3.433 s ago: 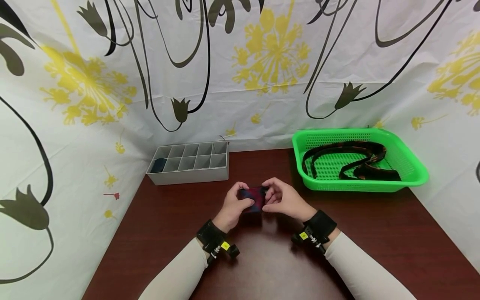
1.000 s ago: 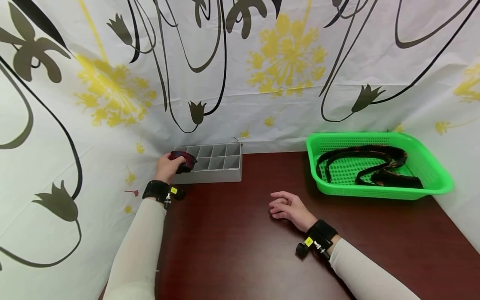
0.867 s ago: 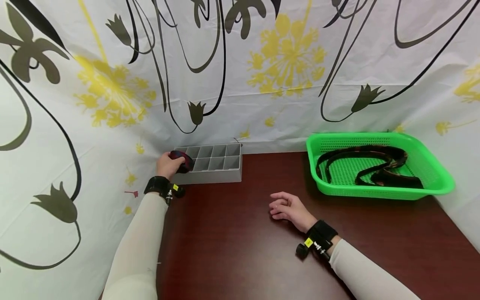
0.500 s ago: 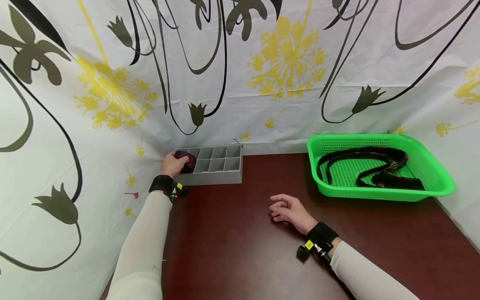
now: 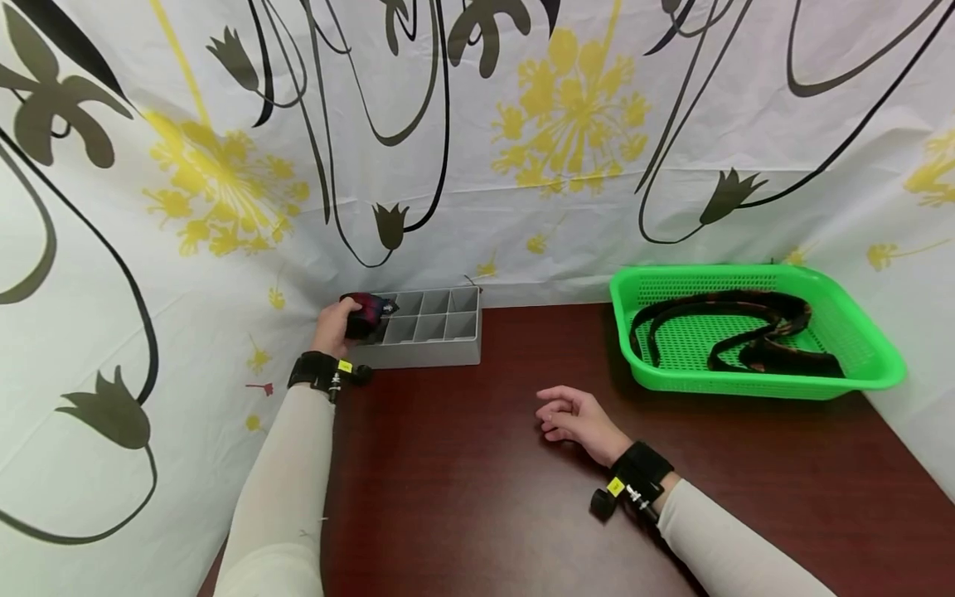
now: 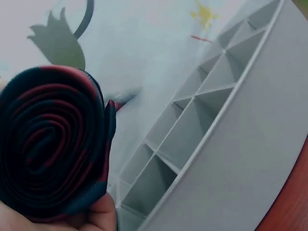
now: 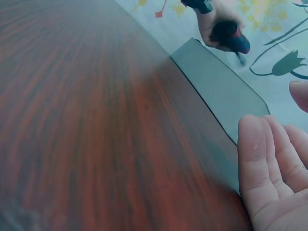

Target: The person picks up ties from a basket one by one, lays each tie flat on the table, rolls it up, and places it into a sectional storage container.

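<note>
Left hand clamped on rolled necktie above far-left end of grey divider box. Right hand loose, empty, resting on worktop. Risk: roll springing open or catching a partition wall, slipping grip.

Count: 1 rolled tie at far left, 1 grey divided organizer with 10 compartments, 1 green basket far right, 1 dark belt inside it, 2 hands.
</note>
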`<state>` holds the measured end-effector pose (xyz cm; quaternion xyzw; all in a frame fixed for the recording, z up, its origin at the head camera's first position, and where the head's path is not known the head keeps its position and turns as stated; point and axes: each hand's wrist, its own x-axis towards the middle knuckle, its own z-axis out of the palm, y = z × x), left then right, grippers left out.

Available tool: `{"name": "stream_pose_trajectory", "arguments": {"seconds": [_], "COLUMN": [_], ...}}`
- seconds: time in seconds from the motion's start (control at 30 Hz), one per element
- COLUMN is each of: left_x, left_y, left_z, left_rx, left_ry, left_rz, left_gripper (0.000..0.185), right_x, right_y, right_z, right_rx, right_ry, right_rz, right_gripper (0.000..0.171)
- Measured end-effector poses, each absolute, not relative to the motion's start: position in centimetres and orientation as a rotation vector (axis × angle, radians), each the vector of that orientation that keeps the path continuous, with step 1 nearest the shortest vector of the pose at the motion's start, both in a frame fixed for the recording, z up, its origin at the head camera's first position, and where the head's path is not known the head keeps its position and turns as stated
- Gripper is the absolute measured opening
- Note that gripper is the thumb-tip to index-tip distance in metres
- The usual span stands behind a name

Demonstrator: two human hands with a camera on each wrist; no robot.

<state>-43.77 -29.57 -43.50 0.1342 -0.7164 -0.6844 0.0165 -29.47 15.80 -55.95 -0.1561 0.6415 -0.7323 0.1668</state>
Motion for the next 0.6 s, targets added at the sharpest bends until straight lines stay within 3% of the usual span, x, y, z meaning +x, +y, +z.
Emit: {"name": "stream_pose_trajectory", "arguments": {"seconds": [0.27, 0.6], "left_x": [-43.9, -43.7], "left_y": [-28.9, -27.5], "left_z": [-43.5, -43.5], "left_rx": [0.332, 0.318], "left_ry": [-2.715, -2.837], "left_rz": [-1.323, -0.952], "left_gripper": [0.067, 0.071], "right_x": [-29.4, -29.6], "right_y": [15.7, 15.8], "right_z": [-55.8, -56.0], "right_rx": [-0.432, -0.442], "right_ry": [1.823, 1.826], "right_rz": [-2.092, -2.083], "right_gripper": [0.057, 0.056]}}
